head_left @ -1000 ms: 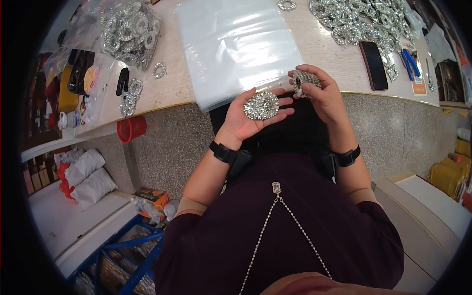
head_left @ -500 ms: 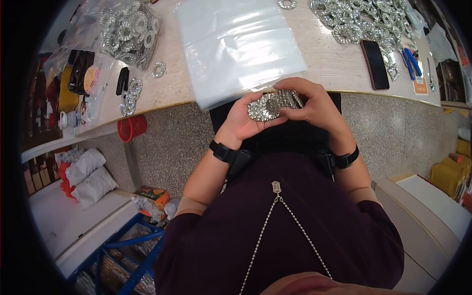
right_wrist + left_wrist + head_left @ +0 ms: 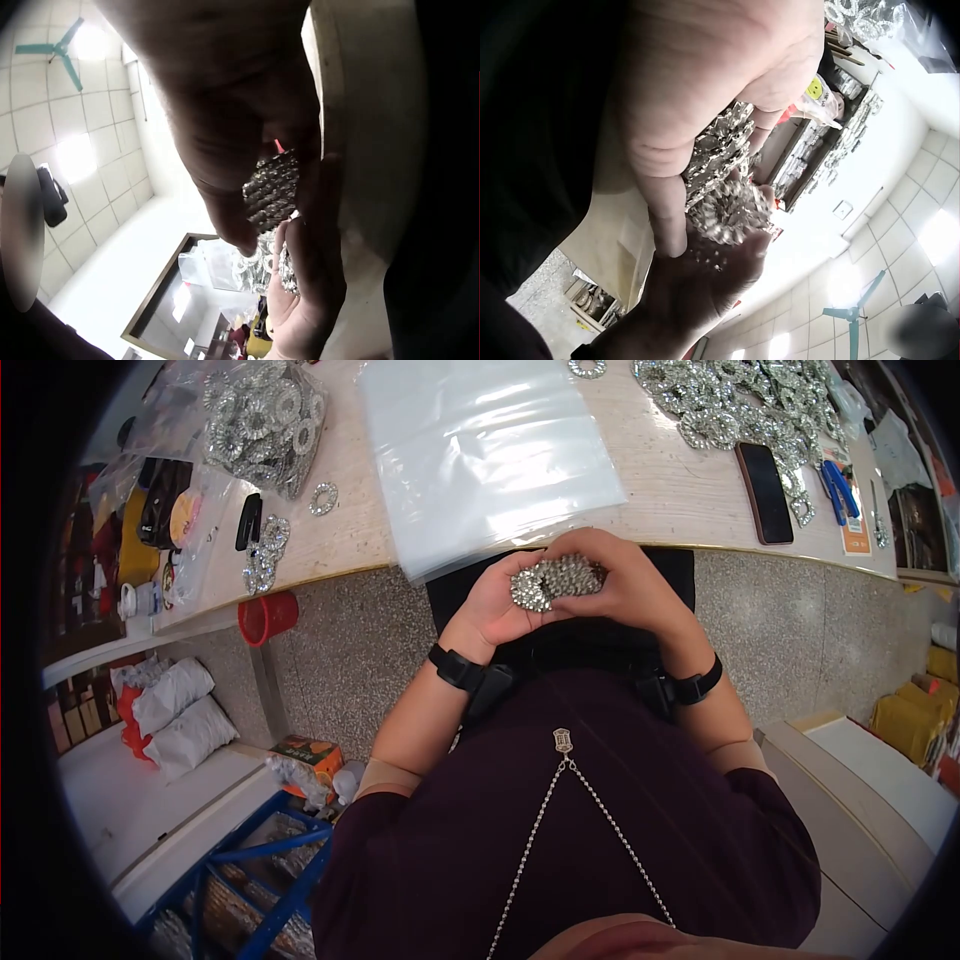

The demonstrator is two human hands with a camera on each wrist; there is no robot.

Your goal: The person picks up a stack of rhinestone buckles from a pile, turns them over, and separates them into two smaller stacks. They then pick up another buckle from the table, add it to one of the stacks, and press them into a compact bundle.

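The rhinestone stack (image 3: 553, 580) sits pressed between your two hands, just in front of the near edge of the worktop (image 3: 690, 495). Your left hand (image 3: 492, 612) cups it from below, fingers curled up around it, and your right hand (image 3: 625, 588) closes over it from the other side. Beyond, on the worktop, lie clear plastic bags (image 3: 490, 450), a dark phone (image 3: 764, 478) and a heap of loose rhinestone rings (image 3: 730, 400).

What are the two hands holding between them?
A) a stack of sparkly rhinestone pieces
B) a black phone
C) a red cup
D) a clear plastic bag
A: the left hand and the right hand are both curled round the stack of sparkly rhinestone pieces, just in front of the table edge.
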